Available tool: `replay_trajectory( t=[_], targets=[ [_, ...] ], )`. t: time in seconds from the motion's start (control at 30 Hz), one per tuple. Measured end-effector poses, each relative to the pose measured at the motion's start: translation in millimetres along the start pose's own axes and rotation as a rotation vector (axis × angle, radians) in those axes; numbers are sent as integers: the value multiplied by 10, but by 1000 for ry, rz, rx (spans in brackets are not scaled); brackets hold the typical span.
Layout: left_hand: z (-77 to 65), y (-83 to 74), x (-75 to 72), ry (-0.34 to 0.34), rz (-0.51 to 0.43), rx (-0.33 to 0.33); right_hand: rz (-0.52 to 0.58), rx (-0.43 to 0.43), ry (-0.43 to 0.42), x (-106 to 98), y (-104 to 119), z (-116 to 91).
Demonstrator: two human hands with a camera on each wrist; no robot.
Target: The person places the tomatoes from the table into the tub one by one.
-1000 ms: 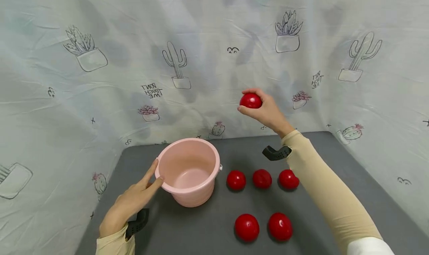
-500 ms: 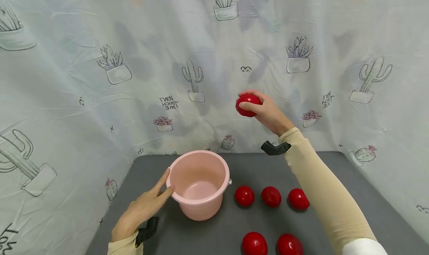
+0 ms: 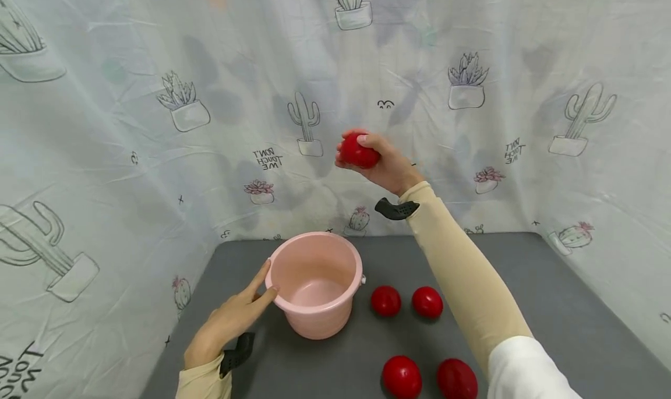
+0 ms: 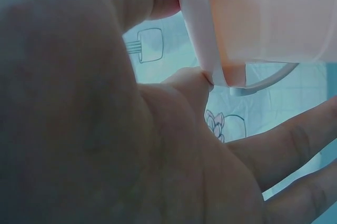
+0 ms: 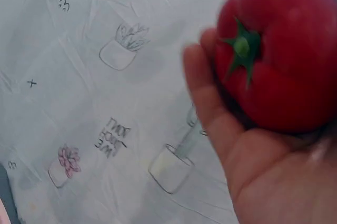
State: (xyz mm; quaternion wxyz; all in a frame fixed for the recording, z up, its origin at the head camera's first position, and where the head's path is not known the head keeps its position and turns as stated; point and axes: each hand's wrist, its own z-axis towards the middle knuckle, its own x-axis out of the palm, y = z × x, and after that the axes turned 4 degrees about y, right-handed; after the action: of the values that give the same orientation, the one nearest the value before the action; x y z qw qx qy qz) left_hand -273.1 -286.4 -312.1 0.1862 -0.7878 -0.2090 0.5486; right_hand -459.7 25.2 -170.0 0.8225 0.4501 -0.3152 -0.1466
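Observation:
High above the table, in front of the backdrop, my right hand [image 3: 388, 169] grips a red tomato [image 3: 360, 150]. Its thumb lies on the near side, the other fingers behind. The right wrist view shows the tomato's green stem [image 5: 241, 47] facing left. Lower left, the thumb and index finger of my left hand [image 3: 230, 323] touch the rim of a pink bucket [image 3: 320, 323]. In the left wrist view, two digits meet the bucket's rim [image 4: 197, 29] while other fingers [image 4: 295, 142] stretch out below. The bucket's visible inside holds nothing.
Right of the bucket, two tomatoes show in a back row, a tomato [image 3: 385, 301] and another tomato [image 3: 427, 302]. Nearer are a tomato [image 3: 402, 377] and another tomato [image 3: 457, 379]. The grey table [image 3: 566, 306] meets a cactus-print cloth [image 3: 409, 49] behind and at both sides.
My right hand has moved left with the tomato and turned, bringing its thumb up. The forearm now covers a back-row tomato. The head view tilted up; my left hand stays at the rim.

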Motion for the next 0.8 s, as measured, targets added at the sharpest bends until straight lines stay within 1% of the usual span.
replay_trajectory(
  t=[0.17,0.3,0.37,0.47,0.53,0.7,0.8],
  targets=[
    [-6,30,9,-7,-37,-4,6,98,94,43,-159,214],
    [-7,45,8,-10,-52,-2,8,141,150,93,-282,363],
    [-21,33,22,-12,-56,-6,12,169,175,115,-358,393],
    [-38,7,43,-20,-62,-8,36,217,224,135,-504,392],
    [-19,-36,55,-25,-70,8,34,246,245,119,-589,353],
    [27,-158,69,-29,-90,46,33,289,271,46,-839,244],
    [29,-203,78,-25,-75,40,19,316,289,15,-1033,153]
  ],
)
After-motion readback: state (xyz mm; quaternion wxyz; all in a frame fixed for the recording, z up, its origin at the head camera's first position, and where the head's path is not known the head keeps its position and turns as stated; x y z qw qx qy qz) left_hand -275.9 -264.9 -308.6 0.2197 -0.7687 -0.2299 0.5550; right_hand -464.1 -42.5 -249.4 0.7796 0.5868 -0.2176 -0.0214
